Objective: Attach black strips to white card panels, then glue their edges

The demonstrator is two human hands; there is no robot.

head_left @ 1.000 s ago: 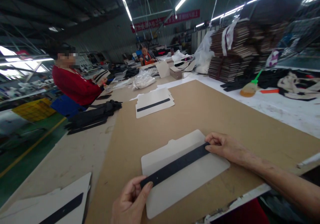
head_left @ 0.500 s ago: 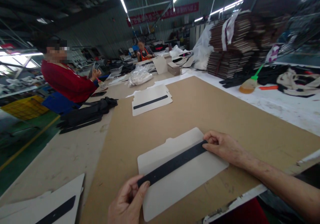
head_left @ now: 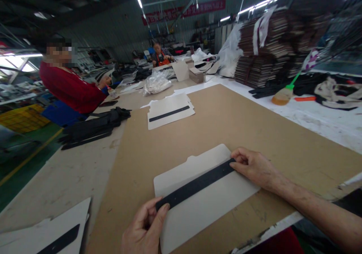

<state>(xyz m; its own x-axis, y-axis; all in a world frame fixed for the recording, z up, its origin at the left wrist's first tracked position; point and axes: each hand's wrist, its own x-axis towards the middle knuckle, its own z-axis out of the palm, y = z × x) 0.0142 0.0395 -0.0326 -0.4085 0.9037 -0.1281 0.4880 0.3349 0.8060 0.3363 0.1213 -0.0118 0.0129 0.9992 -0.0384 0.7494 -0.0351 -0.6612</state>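
Note:
A long black strip [head_left: 196,184] stretches across a light grey card panel [head_left: 209,208] with rounded corners and a small tab on its far edge. The strip's left end is pinched between thumb and fingers of my left hand [head_left: 145,225]. Its right end is pinched by my right hand [head_left: 250,167] near the panel's right side. Whether the strip lies flat on the panel or hovers just over it, I cannot tell. The panel rests on a brown board [head_left: 226,114] covering the table.
Similar panels with black strips lie further back [head_left: 171,112] and at lower left [head_left: 60,231]. Black strips [head_left: 94,127] are piled at left. At right are a glue bottle with a green neck [head_left: 284,93] and stacked brown pieces [head_left: 260,54]. A co-worker in red [head_left: 70,84] stands at left.
My hands keep their hold on both strip ends, almost unmoved. The view has shifted slightly. The co-worker at left has moved their hands and the piece they hold.

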